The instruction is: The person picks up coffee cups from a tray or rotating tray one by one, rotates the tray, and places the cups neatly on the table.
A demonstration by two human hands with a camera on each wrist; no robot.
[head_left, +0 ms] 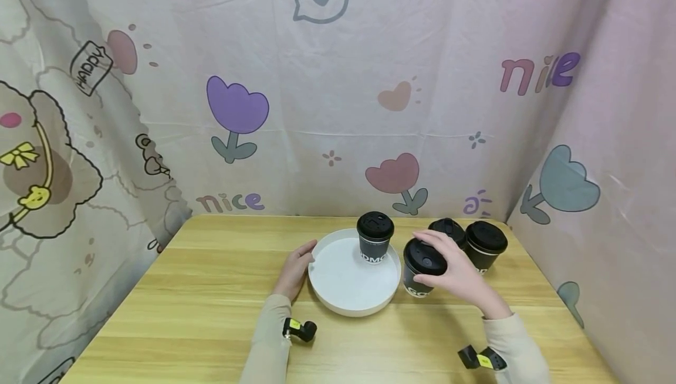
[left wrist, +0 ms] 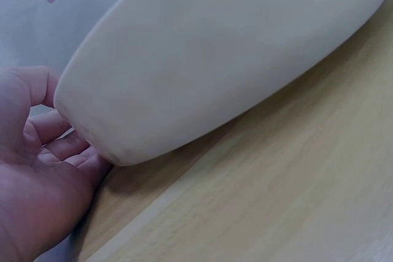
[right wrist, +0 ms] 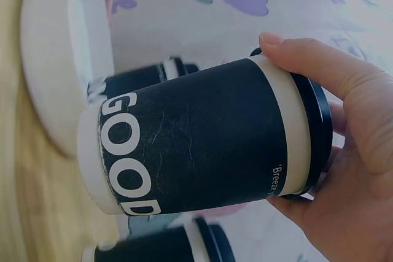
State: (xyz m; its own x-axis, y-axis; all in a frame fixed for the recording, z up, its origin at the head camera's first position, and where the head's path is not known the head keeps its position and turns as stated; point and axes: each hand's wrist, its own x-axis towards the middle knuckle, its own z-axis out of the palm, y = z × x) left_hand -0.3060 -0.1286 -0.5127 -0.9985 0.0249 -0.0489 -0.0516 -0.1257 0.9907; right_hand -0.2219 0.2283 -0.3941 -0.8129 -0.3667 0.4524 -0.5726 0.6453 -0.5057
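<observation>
Cup (right wrist: 209, 139) (lidded) between right fingers (head_left: 437, 240)

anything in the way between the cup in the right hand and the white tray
Nothing visible stands between the cup in the right hand and the tray, apart from the tray's own raised rim. Another cup already stands in the tray's far right part, so that spot is taken.
</observation>
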